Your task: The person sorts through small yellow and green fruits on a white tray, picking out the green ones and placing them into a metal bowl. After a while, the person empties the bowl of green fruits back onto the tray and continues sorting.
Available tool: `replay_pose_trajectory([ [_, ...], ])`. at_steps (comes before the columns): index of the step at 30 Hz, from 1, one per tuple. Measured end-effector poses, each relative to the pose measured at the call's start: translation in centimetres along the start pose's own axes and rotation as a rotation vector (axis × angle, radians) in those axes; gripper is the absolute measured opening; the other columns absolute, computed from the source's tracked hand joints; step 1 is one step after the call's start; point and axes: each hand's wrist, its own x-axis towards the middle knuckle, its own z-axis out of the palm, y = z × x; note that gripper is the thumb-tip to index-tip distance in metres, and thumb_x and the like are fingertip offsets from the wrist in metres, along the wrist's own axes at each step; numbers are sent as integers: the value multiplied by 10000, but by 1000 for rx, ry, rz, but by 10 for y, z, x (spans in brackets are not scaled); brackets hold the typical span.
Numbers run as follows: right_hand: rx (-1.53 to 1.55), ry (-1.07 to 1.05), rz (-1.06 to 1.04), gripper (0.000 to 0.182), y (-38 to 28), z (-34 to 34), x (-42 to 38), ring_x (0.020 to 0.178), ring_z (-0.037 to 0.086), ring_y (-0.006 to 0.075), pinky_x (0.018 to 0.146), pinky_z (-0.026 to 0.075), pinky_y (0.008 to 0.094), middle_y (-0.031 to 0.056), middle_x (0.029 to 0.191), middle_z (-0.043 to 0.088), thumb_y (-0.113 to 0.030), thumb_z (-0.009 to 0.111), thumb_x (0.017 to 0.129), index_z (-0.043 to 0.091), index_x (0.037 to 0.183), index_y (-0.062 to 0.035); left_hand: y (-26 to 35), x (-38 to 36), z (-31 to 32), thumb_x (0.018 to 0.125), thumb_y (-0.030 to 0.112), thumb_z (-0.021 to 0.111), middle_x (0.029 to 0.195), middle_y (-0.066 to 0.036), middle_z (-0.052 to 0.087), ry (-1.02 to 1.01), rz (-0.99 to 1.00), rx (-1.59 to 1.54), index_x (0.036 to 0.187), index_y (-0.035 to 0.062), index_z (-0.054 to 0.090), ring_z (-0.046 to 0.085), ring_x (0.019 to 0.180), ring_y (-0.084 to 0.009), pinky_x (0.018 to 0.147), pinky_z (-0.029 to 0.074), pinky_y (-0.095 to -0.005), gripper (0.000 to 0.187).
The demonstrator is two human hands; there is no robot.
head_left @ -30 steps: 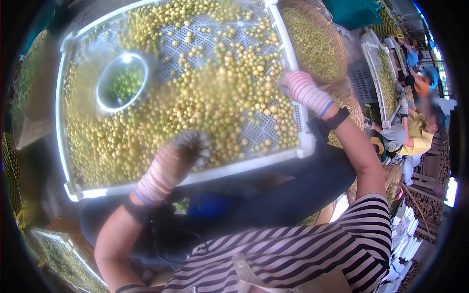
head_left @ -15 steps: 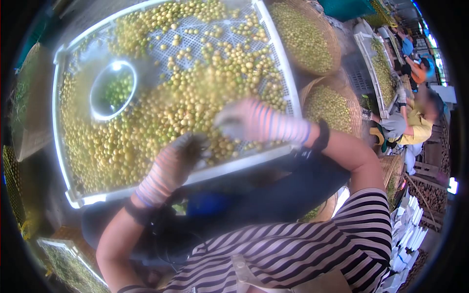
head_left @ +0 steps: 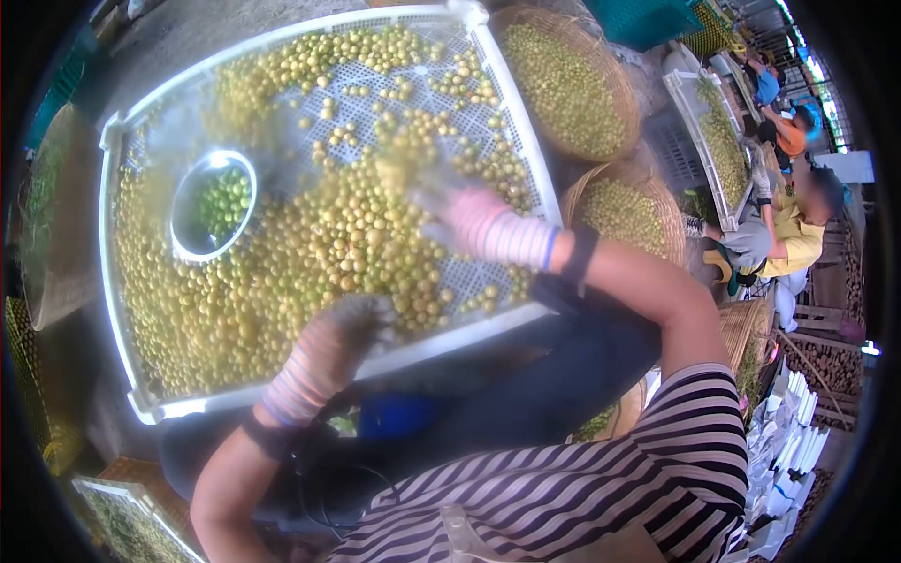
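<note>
A white perforated tray (head_left: 328,101) is spread with small round yellow-green fruits (head_left: 347,220). Among them, toward the left, stands a round white-rimmed bowl (head_left: 175,225) with greener fruits (head_left: 221,202) inside. Both of my hands wear striped gloves with grey fingers. My left hand (head_left: 340,340) is at the near edge of the tray, its fingers curled in; what they hold, if anything, is hidden. Over the right part of the tray my right hand (head_left: 474,214) touches the fruits, fingers apart and somewhat blurred. Bare mesh shows beneath its palm.
Two woven baskets of fruit, a far one (head_left: 568,84) and a nearer one (head_left: 629,211), stand right of the tray. Another filled tray (head_left: 718,150) lies beyond, with several people seated alongside. A tall basket (head_left: 47,216) is at left, a leafy tray (head_left: 136,525) at lower left.
My right hand has moved up and left across the fruits, and its fingers have spread. More bare mesh shows near it. My left hand stays by the near edge.
</note>
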Motion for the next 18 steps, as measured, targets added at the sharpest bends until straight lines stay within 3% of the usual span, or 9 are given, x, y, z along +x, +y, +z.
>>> replay_pose_trajectory([
  [1, 3, -3, -1, 510, 5, -1, -4, 1286, 379, 352, 1072, 302, 487, 178, 1410, 358, -400, 425, 942, 385, 1371, -126, 0, 0, -1, 908, 256, 557, 930, -66, 615, 14, -4, -6, 1011, 49, 594, 572, 764, -183, 669, 441, -277, 234],
  [3, 226, -105, 91, 356, 4, -47, -12, 1074, 568, 342, 914, 468, 449, 178, 1183, 565, -299, 496, 904, 562, 1191, -98, -1, -1, -6, 919, 278, 546, 967, -72, 622, 2, 12, 27, 1055, 32, 586, 586, 811, -187, 704, 454, -284, 283],
  [4, 37, -233, 284, 209, 25, -53, 2, 828, 654, 332, 712, 538, 420, 148, 912, 663, -199, 564, 820, 667, 942, -64, -2, -1, -9, 931, 299, 535, 1004, -77, 630, -12, 31, 64, 1100, 16, 579, 601, 858, -192, 739, 468, -291, 333],
  [5, -198, -91, 169, 155, 50, -67, -4, 732, 661, 336, 643, 541, 422, 145, 785, 668, -135, 585, 748, 692, 839, -72, -2, 0, -13, 937, 302, 524, 1026, -87, 627, -48, 11, 14, 1115, 7, 572, 604, 877, -199, 754, 475, -304, 348],
  [6, -276, -213, 421, 146, 71, -68, 4, 751, 662, 329, 662, 539, 423, 160, 789, 667, -121, 581, 739, 696, 816, -74, -2, 0, -14, 937, 302, 524, 1026, -87, 627, -44, 16, 11, 1115, 7, 572, 604, 877, -199, 754, 475, -304, 348],
  [7, -297, -77, 329, 142, 96, -63, -4, 749, 665, 329, 654, 539, 424, 182, 783, 667, -114, 573, 749, 698, 779, -55, -3, 1, -14, 941, 301, 518, 1030, -92, 626, -36, 14, 24, 1124, 4, 568, 603, 886, -203, 760, 479, -311, 353],
  [11, -210, -231, 436, 176, 110, -56, 2, 732, 672, 335, 642, 543, 427, 195, 773, 670, -112, 558, 783, 698, 803, -8, -4, 2, -15, 953, 289, 498, 1046, -110, 621, -25, 14, 41, 1147, -9, 555, 603, 903, -214, 775, 489, -325, 360],
  [13, -333, -303, 495, 179, 104, -51, 10, 744, 658, 302, 666, 527, 389, 149, 764, 667, -184, 564, 790, 702, 817, -73, -4, 2, -14, 963, 275, 483, 1055, -117, 619, -15, 12, 25, 1150, -17, 549, 606, 904, -217, 782, 490, -323, 353],
  [18, -287, -404, 560, 155, 103, -55, 18, 757, 666, 307, 665, 530, 396, 157, 767, 670, -134, 575, 774, 699, 821, -55, 0, 0, -8, 965, 246, 475, 1039, -111, 622, -4, 28, 66, 1133, -11, 559, 606, 881, -205, 768, 491, -309, 318],
])
